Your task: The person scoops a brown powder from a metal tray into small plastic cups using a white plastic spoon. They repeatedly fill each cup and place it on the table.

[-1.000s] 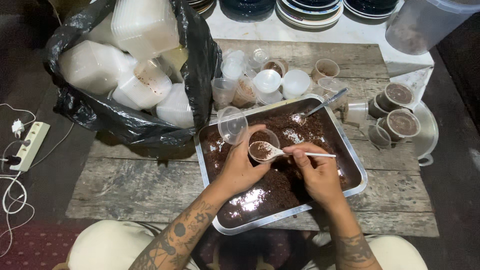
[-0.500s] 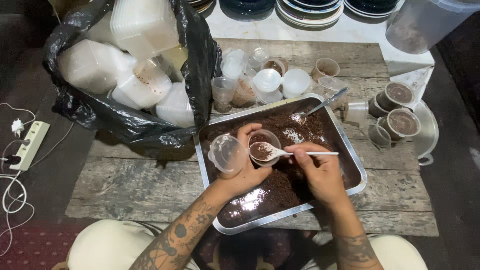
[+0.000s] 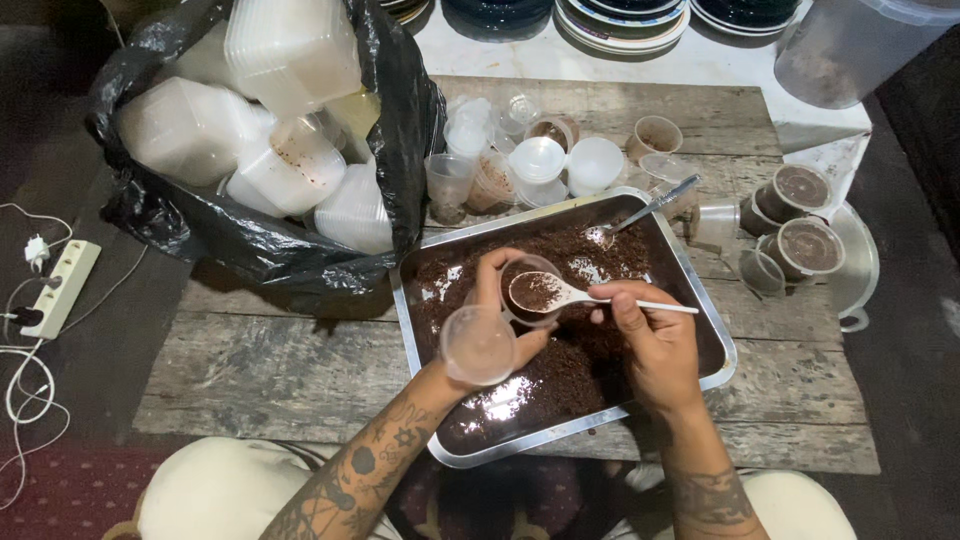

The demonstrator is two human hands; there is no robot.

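Since a second ago, the clear round plastic lid (image 3: 478, 345) is dropping lower under the left hand (image 3: 500, 325).
Left hand is gripping a small clear cup (image 3: 527, 290), partly filled, over the silver metal tray (image 3: 715, 330); right hand (image 3: 650, 340) is pinching a white plastic spoon (image 3: 560, 292) of brown crumbs; two sealed cups (image 3: 800, 215) are standing right, several empties far.

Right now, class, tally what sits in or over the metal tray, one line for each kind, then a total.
Plastic spoons: 1
Metal spoons: 1
Small clear cups: 1
Clear lids: 1
Hands: 2, left hand, right hand
Total: 6, over the tray

Plates (image 3: 620, 15) and tub (image 3: 850, 45) cropped at top edge
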